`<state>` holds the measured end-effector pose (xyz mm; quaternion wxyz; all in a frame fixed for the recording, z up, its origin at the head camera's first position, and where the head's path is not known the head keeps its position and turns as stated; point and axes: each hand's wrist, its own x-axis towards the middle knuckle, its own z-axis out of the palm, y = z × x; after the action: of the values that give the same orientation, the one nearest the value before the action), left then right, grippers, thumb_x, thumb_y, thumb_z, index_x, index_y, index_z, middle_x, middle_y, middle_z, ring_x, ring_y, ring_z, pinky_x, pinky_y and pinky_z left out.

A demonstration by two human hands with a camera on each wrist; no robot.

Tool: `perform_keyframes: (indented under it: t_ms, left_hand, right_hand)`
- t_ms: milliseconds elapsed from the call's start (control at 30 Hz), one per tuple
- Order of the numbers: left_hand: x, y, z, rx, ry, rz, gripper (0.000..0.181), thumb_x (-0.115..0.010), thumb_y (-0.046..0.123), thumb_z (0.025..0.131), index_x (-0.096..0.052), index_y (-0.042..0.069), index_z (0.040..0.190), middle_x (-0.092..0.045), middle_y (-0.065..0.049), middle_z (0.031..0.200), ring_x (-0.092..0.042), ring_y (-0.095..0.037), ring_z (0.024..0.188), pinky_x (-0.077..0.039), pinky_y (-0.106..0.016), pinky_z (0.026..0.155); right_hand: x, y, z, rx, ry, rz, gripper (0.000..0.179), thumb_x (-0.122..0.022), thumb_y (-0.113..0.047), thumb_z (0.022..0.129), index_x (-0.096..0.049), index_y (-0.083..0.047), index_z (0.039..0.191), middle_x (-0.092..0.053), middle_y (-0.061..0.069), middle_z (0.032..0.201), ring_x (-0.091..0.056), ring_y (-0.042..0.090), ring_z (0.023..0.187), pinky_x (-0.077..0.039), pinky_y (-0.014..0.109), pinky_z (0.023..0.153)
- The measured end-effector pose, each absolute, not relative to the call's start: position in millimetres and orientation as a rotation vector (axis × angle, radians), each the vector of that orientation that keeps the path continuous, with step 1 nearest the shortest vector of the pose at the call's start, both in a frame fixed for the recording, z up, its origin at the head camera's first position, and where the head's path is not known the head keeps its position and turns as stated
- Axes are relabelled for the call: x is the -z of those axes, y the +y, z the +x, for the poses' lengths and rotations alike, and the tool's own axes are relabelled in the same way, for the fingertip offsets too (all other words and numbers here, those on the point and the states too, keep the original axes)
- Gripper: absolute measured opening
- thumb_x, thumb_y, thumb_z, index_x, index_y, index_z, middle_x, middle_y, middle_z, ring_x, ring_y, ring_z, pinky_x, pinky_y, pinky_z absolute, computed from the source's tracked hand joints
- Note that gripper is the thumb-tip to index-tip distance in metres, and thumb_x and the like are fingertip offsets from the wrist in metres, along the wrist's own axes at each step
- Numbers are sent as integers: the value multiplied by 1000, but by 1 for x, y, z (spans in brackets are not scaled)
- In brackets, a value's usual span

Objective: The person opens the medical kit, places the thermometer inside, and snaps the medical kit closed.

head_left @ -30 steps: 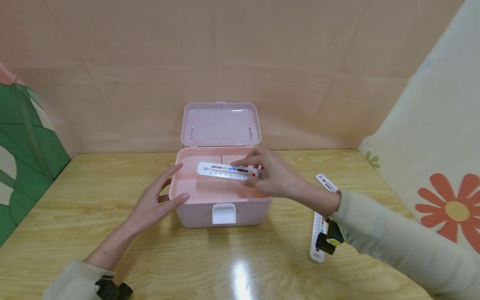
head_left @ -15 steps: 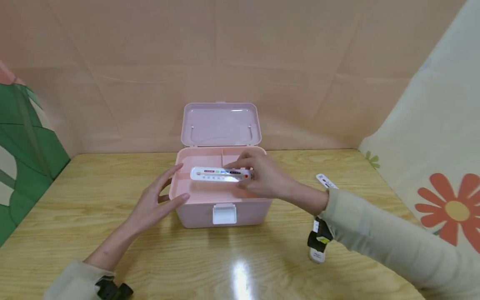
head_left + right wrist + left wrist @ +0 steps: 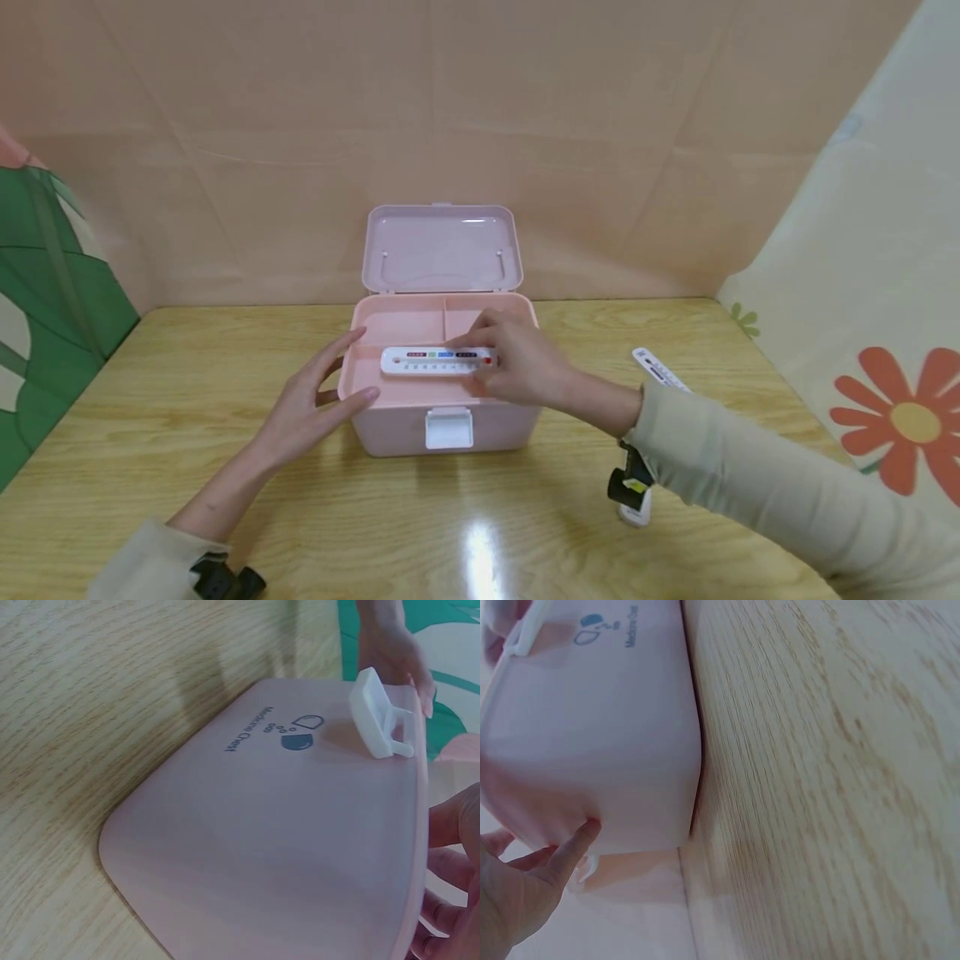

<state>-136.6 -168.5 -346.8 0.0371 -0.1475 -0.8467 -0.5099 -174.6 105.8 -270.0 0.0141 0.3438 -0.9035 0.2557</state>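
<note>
The right hand (image 3: 521, 358) pinches one end of a thermometer (image 3: 431, 362) extending toward the left hand (image 3: 302, 408), which, thumb and fingers apart, touches the box (image 3: 498, 429).

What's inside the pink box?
In the pink box, the right hand holds a white thermometer at the front compartment; I can't tell whether it touches bottom. The hand hides that compartment's right end and part of the back-right compartment. Anything beneath is covered.
</note>
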Motion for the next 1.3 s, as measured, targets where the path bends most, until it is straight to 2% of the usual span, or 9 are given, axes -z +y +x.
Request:
perform_keyframes:
  t_ms: [133, 267, 533, 1300]
  left_hand:
    - [347, -168, -136, 1563, -2599, -449, 71, -66, 26, 91, -28, 26, 151, -23, -12, 157, -36, -41, 136, -49, -53, 96]
    - [347, -168, -136, 1560, -2595, -447, 71, -66, 26, 90, -29, 26, 151, -24, -11, 157, -37, -40, 135, -50, -53, 95]
    - [348, -168, -137, 1563, -2586, -449, 71, -67, 25, 90, -30, 27, 151, -25, -11, 157, -37, -40, 136, -49, -53, 95]
    - [347, -169, -137, 1576, -2583, -443, 71, -67, 25, 90, -30, 27, 150, -26, -11, 156, -38, -40, 135, -49, -52, 96]
  right_hand:
    - [275, 105, -175, -725, -2750, 1084, 43, -73, -4, 69, -73, -11, 112, -62, 3, 92, -52, 17, 84, -42, 26, 70]
    - [280, 104, -174, -667, -2686, 1100, 43, -76, -5, 68, -74, -11, 111, -63, 2, 89, -52, 16, 82, -42, 27, 71]
    - [284, 102, -173, -589, -2665, 1060, 38, -79, -11, 72, -74, -13, 110, -61, 3, 91, -50, 17, 84, -41, 29, 75]
    - [285, 100, -172, -663, -2695, 978, 33, -80, -12, 73, -74, -8, 104, -62, 4, 89, -50, 17, 83, -43, 29, 74]
